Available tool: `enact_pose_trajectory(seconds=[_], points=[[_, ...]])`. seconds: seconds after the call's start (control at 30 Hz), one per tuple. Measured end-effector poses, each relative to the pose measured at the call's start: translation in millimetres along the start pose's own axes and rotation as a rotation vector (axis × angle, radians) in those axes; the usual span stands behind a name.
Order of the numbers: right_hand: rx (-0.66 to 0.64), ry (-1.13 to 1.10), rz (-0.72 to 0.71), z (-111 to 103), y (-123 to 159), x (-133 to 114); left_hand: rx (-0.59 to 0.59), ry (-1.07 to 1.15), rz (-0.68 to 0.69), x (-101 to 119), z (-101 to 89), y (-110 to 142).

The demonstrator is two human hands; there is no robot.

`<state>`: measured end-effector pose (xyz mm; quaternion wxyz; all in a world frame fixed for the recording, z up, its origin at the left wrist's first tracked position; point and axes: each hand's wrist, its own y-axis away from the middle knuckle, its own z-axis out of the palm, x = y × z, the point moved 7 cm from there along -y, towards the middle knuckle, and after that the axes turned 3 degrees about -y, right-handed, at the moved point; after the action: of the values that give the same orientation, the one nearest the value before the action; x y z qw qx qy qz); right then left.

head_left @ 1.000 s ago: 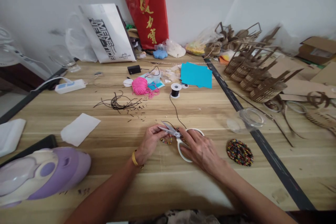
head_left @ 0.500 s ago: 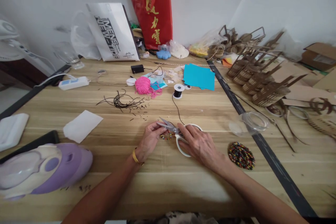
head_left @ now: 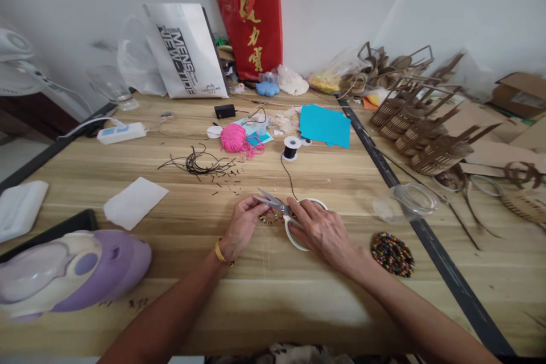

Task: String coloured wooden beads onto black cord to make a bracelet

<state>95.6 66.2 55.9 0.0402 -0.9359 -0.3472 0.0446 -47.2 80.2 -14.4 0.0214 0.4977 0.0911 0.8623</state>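
Observation:
My right hand [head_left: 318,227] grips a pair of white-handled scissors [head_left: 294,234], their blades pointing left toward my left fingertips. My left hand [head_left: 244,222] pinches a string of small coloured beads [head_left: 269,217], partly hidden beneath the blades. Part of the beads also shows near my right fingers. From a spool of black cord [head_left: 290,149], a strand runs down the table to my right hand. A coil of multicoloured beads [head_left: 392,254] lies to the right of my right forearm.
Black cord pieces [head_left: 200,164] and snippets lie beyond my left hand, near pink yarn [head_left: 234,137] and blue sheets [head_left: 325,125]. A purple-and-white appliance [head_left: 106,267] stands at left, with white paper [head_left: 135,203] behind it. Woven baskets [head_left: 426,136] and a clear tape roll [head_left: 412,200] are at right.
The scissor blades have come closer together at my left fingertips. Both hands stay in nearly the same place; the whole view has shifted slightly.

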Motion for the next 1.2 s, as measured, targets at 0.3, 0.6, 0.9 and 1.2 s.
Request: enact_pose_trajectory(seconds=[0.3, 0.6, 0.9, 1.2], points=[[-0.018, 0.003, -0.078, 1, -32, -9, 0.087, 0.099, 0.099, 6, -21.5, -13], [-0.022, -0.228, -0.174, -7, -45, -15, 0.165, 0.285, 0.058, 0, -40.6, -24], [-0.195, -0.602, -0.212, 0, 25, 7, 0.061, 0.302, -0.036, -1, -34.3, -24], [-0.283, -0.299, -0.234, 31, 67, -21, 0.016, 0.285, -0.087, -6, -21.8, -19]])
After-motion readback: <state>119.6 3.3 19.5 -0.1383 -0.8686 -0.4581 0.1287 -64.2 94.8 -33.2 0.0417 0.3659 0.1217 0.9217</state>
